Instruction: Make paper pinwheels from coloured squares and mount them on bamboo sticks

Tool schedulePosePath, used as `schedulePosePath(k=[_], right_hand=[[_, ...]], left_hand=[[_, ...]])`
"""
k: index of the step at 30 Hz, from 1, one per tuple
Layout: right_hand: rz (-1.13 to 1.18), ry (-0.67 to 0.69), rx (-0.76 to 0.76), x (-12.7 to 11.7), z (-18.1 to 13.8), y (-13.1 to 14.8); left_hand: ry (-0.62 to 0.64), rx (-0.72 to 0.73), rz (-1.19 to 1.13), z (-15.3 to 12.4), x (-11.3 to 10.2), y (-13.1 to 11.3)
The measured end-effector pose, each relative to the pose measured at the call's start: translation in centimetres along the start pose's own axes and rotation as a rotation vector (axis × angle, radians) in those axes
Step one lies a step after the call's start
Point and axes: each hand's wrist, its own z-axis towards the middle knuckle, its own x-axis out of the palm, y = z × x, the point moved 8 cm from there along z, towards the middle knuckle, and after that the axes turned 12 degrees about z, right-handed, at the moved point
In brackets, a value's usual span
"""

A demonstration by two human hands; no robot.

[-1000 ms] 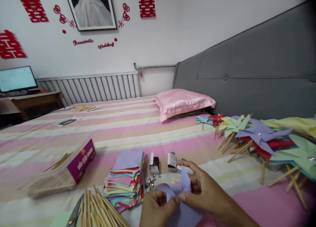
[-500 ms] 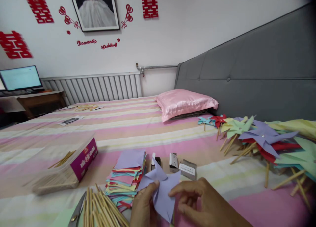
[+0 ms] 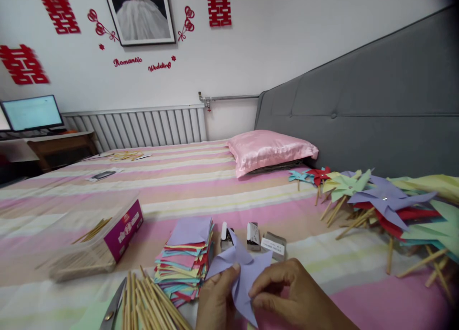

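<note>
A purple paper pinwheel is held up low in the middle of the head view. My left hand grips it from the left, thumb pressed on its front near the centre. On the other side my right hand is closed, thumb and forefinger pinching the lower right blade. Part of a stick shows below the paper. Just left of my hands stands a stack of coloured paper squares, purple on top. Several wooden sticks lie beside scissors at the lower left.
Three small boxes sit behind the pinwheel. A clear plastic box with sticks inside stands on the left. Finished pinwheels are heaped on the right, by the grey headboard. A pink pillow lies on the striped bed.
The pinwheel and my left hand have shifted slightly right. My right thumb has come up to the forefinger, closing on the blade. The view has turned slightly.
</note>
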Motion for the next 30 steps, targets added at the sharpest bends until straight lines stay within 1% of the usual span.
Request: schedulePosePath(k=[5, 11, 15, 20, 23, 30], right_hand=[[0.110, -0.079, 0.022, -0.5, 0.4, -0.9], [0.297, -0.179, 0.038, -0.9, 0.6, -2.4], [0.291, -0.221, 0.050, -1.1, 0.5, -2.7], [0.306, -0.275, 0.062, -1.4, 0.4, -2.8], [0.343, -0.310, 0.069, -1.6, 0.3, -2.9], [0.292, -0.334, 0.065, -1.8, 0.2, -2.5]], left_hand=[[-0.014, 0.075, 0.107, -0.3, 0.0, -0.7], [-0.084, 0.109, 0.204, 0.1, -0.9, -0.3], [-0.129, 0.148, 0.267, 0.1, -1.1, -0.4], [-0.206, 0.276, 0.293, -0.9, -0.5, -1.7], [-0.200, 0.310, 0.294, -1.3, 0.1, -2.2], [-0.177, 0.343, 0.294, -1.5, 0.4, -2.5]])
